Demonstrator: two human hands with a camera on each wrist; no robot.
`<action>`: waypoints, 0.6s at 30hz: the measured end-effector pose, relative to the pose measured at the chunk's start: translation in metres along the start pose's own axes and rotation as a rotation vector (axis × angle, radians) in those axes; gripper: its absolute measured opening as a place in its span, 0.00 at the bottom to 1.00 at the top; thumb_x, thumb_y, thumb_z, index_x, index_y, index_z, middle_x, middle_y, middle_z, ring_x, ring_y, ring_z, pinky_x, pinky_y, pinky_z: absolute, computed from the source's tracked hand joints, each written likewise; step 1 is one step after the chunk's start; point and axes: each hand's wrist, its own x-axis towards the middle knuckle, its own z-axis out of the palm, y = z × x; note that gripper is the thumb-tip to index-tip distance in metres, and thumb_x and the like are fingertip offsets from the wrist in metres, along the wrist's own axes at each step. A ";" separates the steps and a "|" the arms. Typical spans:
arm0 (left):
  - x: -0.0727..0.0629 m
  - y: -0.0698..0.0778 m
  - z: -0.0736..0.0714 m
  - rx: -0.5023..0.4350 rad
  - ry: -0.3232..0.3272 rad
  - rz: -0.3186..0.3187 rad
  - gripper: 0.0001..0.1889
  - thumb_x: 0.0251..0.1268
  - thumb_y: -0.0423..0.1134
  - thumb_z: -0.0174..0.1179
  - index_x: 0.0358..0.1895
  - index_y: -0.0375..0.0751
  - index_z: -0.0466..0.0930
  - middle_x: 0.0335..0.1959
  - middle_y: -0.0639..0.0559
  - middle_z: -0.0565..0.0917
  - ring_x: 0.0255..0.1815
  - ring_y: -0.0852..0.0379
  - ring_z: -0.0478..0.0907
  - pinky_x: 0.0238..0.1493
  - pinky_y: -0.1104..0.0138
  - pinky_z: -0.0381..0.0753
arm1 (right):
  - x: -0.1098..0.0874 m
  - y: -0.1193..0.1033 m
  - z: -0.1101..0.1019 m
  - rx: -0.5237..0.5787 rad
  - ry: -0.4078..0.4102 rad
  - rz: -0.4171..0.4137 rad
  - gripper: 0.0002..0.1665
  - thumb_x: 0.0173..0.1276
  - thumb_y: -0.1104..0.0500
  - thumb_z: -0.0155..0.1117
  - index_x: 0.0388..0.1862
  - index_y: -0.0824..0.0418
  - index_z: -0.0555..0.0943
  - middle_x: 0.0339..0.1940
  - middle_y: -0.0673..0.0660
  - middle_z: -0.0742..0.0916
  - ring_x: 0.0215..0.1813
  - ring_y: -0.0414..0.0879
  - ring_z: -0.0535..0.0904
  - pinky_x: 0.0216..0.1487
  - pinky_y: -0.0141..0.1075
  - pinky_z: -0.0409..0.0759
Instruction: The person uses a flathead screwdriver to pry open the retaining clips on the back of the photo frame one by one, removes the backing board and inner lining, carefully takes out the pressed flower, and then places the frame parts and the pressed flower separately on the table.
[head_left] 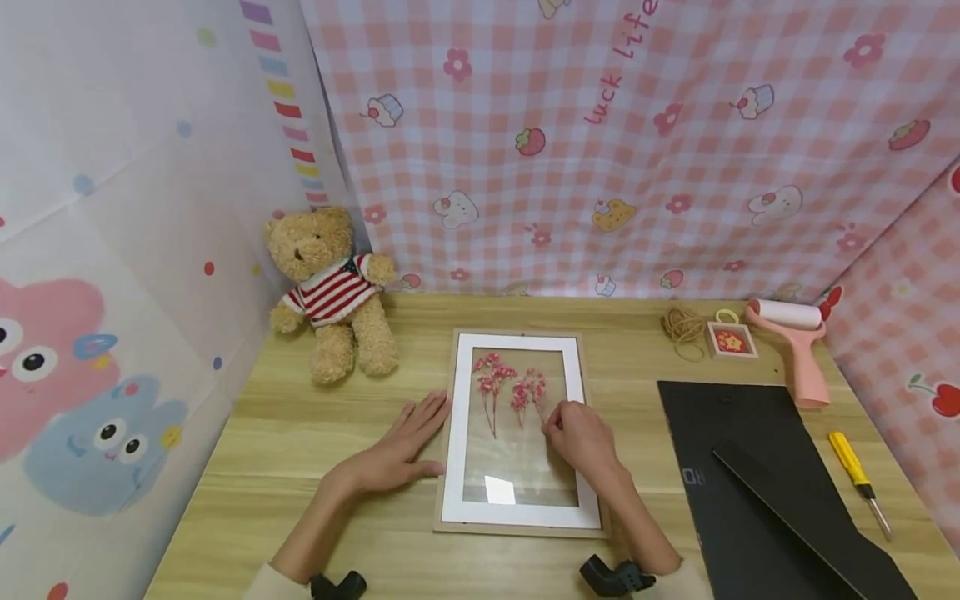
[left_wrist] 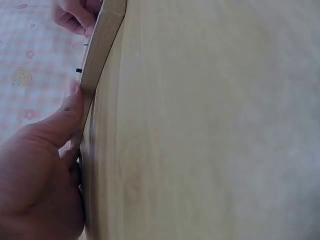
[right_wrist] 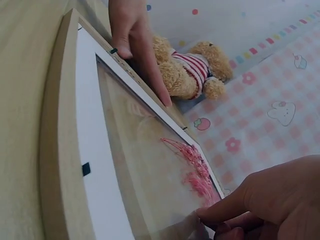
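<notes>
A wooden picture frame (head_left: 521, 532) with a white mat (head_left: 457, 433) and a clear pane lies flat on the table. Two pink dried flower sprigs rest on the pane: the left sprig (head_left: 493, 385) apart from both hands, the right sprig (head_left: 529, 392) at my right hand (head_left: 583, 437). Thumb and fingertips of that hand pinch the lower end of its stem; in the right wrist view the fingertips partly cover the sprig (right_wrist: 200, 182). My left hand (head_left: 401, 450) lies with fingers extended, touching the frame's left edge; its thumb (left_wrist: 70, 112) is against the frame's side (left_wrist: 102, 45).
A teddy bear (head_left: 330, 287) sits at the back left. Twine (head_left: 682, 325), a small box (head_left: 731, 340) and a pink-handled roller (head_left: 806, 358) stand at the back right. A black backing board (head_left: 727, 417) and a yellow screwdriver (head_left: 847, 458) lie on the right.
</notes>
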 end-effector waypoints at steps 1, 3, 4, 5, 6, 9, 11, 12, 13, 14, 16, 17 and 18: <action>-0.001 -0.002 -0.001 -0.015 -0.006 0.016 0.53 0.79 0.53 0.65 0.91 0.37 0.41 0.93 0.36 0.40 0.94 0.54 0.27 0.85 0.72 0.16 | 0.004 0.006 0.006 -0.010 -0.001 0.003 0.10 0.71 0.59 0.76 0.29 0.58 0.87 0.30 0.52 0.88 0.32 0.45 0.81 0.33 0.42 0.82; -0.002 -0.005 -0.002 -0.029 -0.018 0.027 0.57 0.74 0.57 0.68 0.92 0.38 0.40 0.93 0.37 0.38 0.93 0.57 0.25 0.85 0.73 0.17 | 0.010 0.014 0.014 -0.014 -0.019 0.017 0.09 0.71 0.58 0.74 0.29 0.56 0.87 0.31 0.52 0.89 0.32 0.45 0.81 0.32 0.41 0.81; -0.002 -0.005 -0.002 -0.029 -0.022 0.025 0.59 0.72 0.58 0.69 0.92 0.39 0.40 0.93 0.38 0.38 0.93 0.57 0.25 0.85 0.73 0.17 | 0.011 0.016 0.015 -0.008 -0.025 0.016 0.09 0.71 0.58 0.74 0.29 0.57 0.87 0.31 0.52 0.89 0.32 0.45 0.81 0.31 0.41 0.80; -0.003 -0.006 -0.002 -0.032 -0.024 0.019 0.60 0.71 0.58 0.70 0.92 0.39 0.40 0.93 0.39 0.38 0.93 0.57 0.25 0.85 0.73 0.17 | 0.013 0.020 0.018 -0.002 -0.029 0.017 0.09 0.71 0.58 0.74 0.29 0.56 0.87 0.30 0.52 0.89 0.32 0.45 0.81 0.30 0.40 0.80; -0.003 -0.005 -0.001 -0.034 -0.026 0.011 0.60 0.70 0.59 0.70 0.92 0.40 0.40 0.94 0.39 0.38 0.93 0.57 0.25 0.85 0.73 0.17 | 0.016 0.024 0.021 0.003 -0.033 0.025 0.09 0.70 0.57 0.74 0.29 0.56 0.87 0.30 0.52 0.89 0.31 0.45 0.81 0.30 0.40 0.79; -0.002 -0.004 -0.001 -0.042 -0.019 -0.005 0.61 0.68 0.56 0.72 0.92 0.39 0.41 0.94 0.39 0.39 0.94 0.55 0.27 0.85 0.72 0.17 | 0.019 0.029 0.025 0.020 -0.037 0.028 0.09 0.68 0.57 0.75 0.28 0.56 0.87 0.29 0.51 0.88 0.30 0.45 0.79 0.28 0.39 0.77; -0.002 -0.003 -0.001 -0.045 -0.012 -0.008 0.61 0.67 0.55 0.73 0.92 0.39 0.42 0.93 0.39 0.40 0.94 0.52 0.28 0.86 0.72 0.17 | 0.018 0.030 0.024 0.026 -0.040 0.029 0.09 0.69 0.56 0.75 0.29 0.57 0.87 0.29 0.51 0.87 0.30 0.45 0.78 0.28 0.39 0.75; -0.002 -0.003 -0.001 -0.047 -0.009 -0.009 0.61 0.66 0.54 0.74 0.92 0.39 0.42 0.93 0.39 0.40 0.94 0.51 0.29 0.86 0.72 0.17 | 0.015 0.026 0.020 0.030 -0.046 0.033 0.09 0.69 0.57 0.75 0.29 0.57 0.87 0.29 0.52 0.87 0.30 0.45 0.78 0.28 0.39 0.75; -0.001 -0.003 -0.001 -0.049 -0.006 -0.009 0.61 0.66 0.54 0.74 0.92 0.39 0.43 0.93 0.39 0.41 0.94 0.50 0.30 0.86 0.72 0.17 | 0.012 0.020 0.014 0.038 -0.051 0.035 0.09 0.70 0.57 0.74 0.29 0.58 0.87 0.28 0.52 0.87 0.30 0.46 0.78 0.28 0.39 0.75; -0.001 -0.003 -0.001 -0.050 -0.005 -0.009 0.61 0.66 0.54 0.74 0.92 0.39 0.43 0.93 0.39 0.41 0.94 0.49 0.30 0.86 0.72 0.17 | 0.009 0.015 0.008 0.044 -0.054 0.036 0.09 0.70 0.58 0.74 0.29 0.60 0.86 0.28 0.53 0.86 0.29 0.46 0.78 0.28 0.39 0.74; -0.001 -0.002 -0.001 -0.052 -0.003 -0.009 0.61 0.66 0.54 0.74 0.92 0.39 0.43 0.93 0.39 0.41 0.94 0.47 0.31 0.86 0.72 0.17 | 0.002 0.001 -0.005 0.061 -0.064 0.049 0.10 0.71 0.60 0.74 0.29 0.61 0.86 0.28 0.54 0.86 0.29 0.47 0.78 0.28 0.39 0.74; -0.001 -0.003 -0.001 -0.053 -0.002 -0.011 0.61 0.66 0.54 0.74 0.92 0.39 0.43 0.93 0.39 0.41 0.94 0.46 0.31 0.86 0.72 0.18 | -0.001 0.000 -0.007 0.061 -0.054 0.035 0.09 0.71 0.61 0.73 0.29 0.62 0.86 0.27 0.55 0.86 0.29 0.48 0.77 0.29 0.39 0.74; -0.001 -0.003 -0.001 -0.054 -0.002 -0.012 0.61 0.66 0.54 0.74 0.92 0.40 0.43 0.93 0.39 0.41 0.94 0.46 0.31 0.86 0.72 0.18 | -0.004 -0.007 -0.013 0.068 -0.054 0.039 0.09 0.70 0.62 0.73 0.29 0.63 0.86 0.27 0.56 0.85 0.29 0.48 0.77 0.29 0.39 0.74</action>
